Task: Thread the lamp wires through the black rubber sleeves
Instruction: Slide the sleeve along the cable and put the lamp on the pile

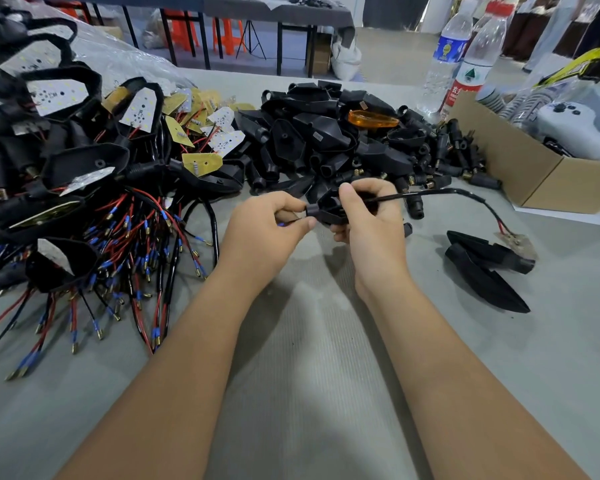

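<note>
The fingers of both hands cover most of the small black rubber sleeve (pixel 329 210) in the middle of the frame, so its full shape is hard to make out. You cannot see the hole the wire goes into. The left hand (pixel 269 227) has its fingers curled, and its thumb and first finger pinch the tip of the thin black lamp wire (pixel 440 192) where a bit of blue shows right at the sleeve's left end. The right hand (pixel 369 216) grips the sleeve, with the thumb on top and the other fingers tucked under it. Both bare arms reach up from the bottom of the frame, and the hands are held a little above the grey table (pixel 309 358). The wire runs out from the right hand toward the right of the frame, bends down, and ends at a small flat lamp board (pixel 518 241) lying on the table. Just beside that board lie two long black pointed shells (pixel 485 271). At the left of the frame is a big tangled heap of red and black wires with blue ends (pixel 125 258), cut off by the edge. Behind the hands is a pile of black rubber parts (pixel 329 140), too jumbled to count. A brown cardboard box (pixel 520 168) is cut off at the right.
</note>
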Motion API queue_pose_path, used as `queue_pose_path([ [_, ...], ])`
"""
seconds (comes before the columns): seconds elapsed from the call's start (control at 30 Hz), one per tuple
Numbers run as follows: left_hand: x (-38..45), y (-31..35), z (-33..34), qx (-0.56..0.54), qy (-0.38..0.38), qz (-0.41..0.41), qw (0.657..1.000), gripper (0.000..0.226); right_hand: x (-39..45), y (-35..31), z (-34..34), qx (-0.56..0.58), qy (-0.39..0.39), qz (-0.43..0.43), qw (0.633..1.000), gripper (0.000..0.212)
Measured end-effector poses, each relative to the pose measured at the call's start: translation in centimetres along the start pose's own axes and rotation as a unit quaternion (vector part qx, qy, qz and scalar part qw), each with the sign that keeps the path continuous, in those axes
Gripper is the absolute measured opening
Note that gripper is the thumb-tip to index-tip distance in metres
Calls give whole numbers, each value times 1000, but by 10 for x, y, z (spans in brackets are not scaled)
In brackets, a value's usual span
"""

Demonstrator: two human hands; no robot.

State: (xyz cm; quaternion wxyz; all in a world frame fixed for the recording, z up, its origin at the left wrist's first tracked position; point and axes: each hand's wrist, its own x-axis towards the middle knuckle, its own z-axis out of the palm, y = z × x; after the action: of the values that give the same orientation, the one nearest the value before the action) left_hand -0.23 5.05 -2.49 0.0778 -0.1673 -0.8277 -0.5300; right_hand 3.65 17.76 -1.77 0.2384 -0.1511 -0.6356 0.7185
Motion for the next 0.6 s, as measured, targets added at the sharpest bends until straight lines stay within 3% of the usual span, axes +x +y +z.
queue_pose_path([
  [0.1,1,0,-2,-44,-30,-24,998,18,1,0,0,22,19,2,1000,32],
  [0.27,1,3,-7,-77,-80,-23,994,27,9,-1,-1,114,18,66,991,46],
  [0.4,-3,12,-12,-104,-192,-46,975,44,13,2,-2,100,30,84,991,42],
  [0.5,-7,17,-9,-100,-302,-54,946,38,13,2,-2,87,38,85,992,32],
  [0.6,-7,18,-11,-110,-358,-43,926,28,10,1,0,74,42,78,993,25],
])
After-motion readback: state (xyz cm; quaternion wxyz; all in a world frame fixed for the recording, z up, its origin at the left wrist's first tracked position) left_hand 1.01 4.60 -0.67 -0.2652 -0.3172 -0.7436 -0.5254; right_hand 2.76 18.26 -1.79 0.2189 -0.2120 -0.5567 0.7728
